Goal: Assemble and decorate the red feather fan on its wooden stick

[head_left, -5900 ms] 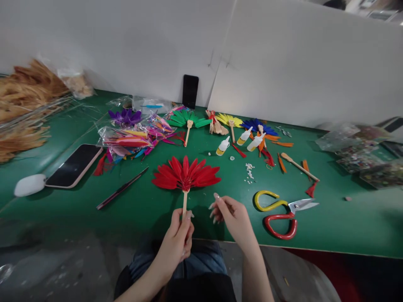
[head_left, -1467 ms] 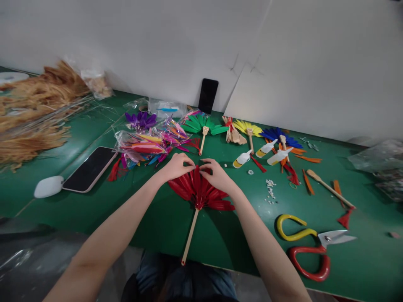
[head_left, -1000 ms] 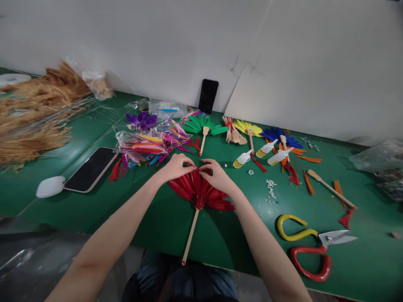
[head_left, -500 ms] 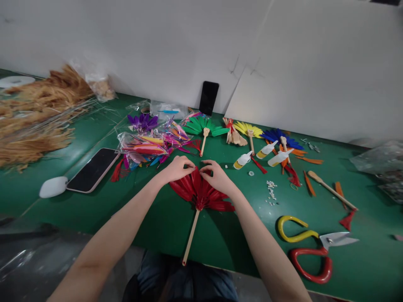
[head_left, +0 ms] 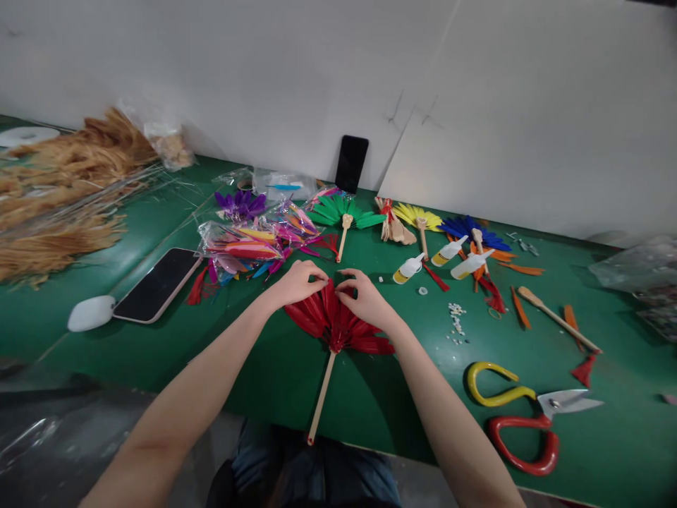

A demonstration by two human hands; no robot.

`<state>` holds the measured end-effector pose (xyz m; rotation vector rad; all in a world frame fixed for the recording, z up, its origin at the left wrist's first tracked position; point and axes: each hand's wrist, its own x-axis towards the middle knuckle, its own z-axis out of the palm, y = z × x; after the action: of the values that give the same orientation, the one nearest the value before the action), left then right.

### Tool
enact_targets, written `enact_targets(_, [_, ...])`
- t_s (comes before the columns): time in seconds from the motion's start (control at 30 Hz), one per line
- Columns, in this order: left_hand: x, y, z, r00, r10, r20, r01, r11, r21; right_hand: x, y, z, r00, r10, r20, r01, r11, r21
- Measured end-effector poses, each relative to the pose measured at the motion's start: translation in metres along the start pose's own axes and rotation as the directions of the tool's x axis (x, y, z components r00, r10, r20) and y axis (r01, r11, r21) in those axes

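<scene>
L hand (head_left: pixel 299 283) & R hand (head_left: pixel 367 300) close tog., fingers (head_left: pixel 350 272) bent, arms (head_left: pixel 209 377) extended fwd.

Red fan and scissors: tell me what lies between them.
In the head view, the right forearm lies between the red fan and the scissors, with green tabletop showing on either side.

The head-worn camera looks forward and steeply down across the green tabletop (head_left: pixel 370 395).

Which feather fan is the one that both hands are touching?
The red fan, nearest the person: the left hand and right hand touch its upper feathers. The green fan, yellow fan and blue fan lie farther back, untouched.
</scene>
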<state>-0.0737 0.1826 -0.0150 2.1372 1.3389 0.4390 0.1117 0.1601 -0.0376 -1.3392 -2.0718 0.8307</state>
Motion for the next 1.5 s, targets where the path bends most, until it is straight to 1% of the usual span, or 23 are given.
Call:
enact_targets(0.2, [-0.002, 0.004, -0.003, 1.0, 0.001, 0.015, -0.001, 1.0, 0.01, -0.001, 0.002, -0.002, 1.0, 0.02, 0.002, -0.02, 0.999, -0.038])
enact_targets(0.57, [-0.003, 0.004, -0.005, 0.999, -0.016, 0.035, 0.015, 0.999, 0.034, -0.003, 0.005, -0.003, 1.0, 0.021, -0.008, -0.021, 0.997, -0.073])
enact_targets(0.73, [-0.001, 0.006, -0.003, 0.999, -0.02, 0.028, 0.019, 0.999, 0.04, -0.002, 0.007, -0.003, 0.998, 0.029, -0.061, -0.034, 0.996, -0.084])
enact_targets(0.9, [-0.001, 0.005, -0.001, 0.999, -0.014, 0.031, 0.013, 0.999, 0.044, 0.005, 0.005, 0.002, 0.992, 0.066, -0.104, -0.07, 0.997, -0.033])
enact_targets(1.1, [-0.001, 0.006, -0.002, 0.998, -0.036, 0.044, 0.034, 0.998, 0.045, 0.01, 0.006, 0.008, 0.99, 0.059, -0.127, -0.061, 0.998, -0.011])
enact_targets(1.33, [-0.001, 0.007, -0.003, 0.998, -0.018, 0.068, 0.012, 0.996, 0.091, 0.005, 0.012, 0.003, 0.986, 0.074, -0.152, -0.08, 0.996, -0.038])
enact_targets(1.5, [-0.001, 0.007, -0.003, 0.997, -0.027, 0.074, 0.02, 0.996, 0.083, 0.002, 0.012, -0.003, 0.986, 0.071, -0.15, -0.086, 0.992, -0.095])
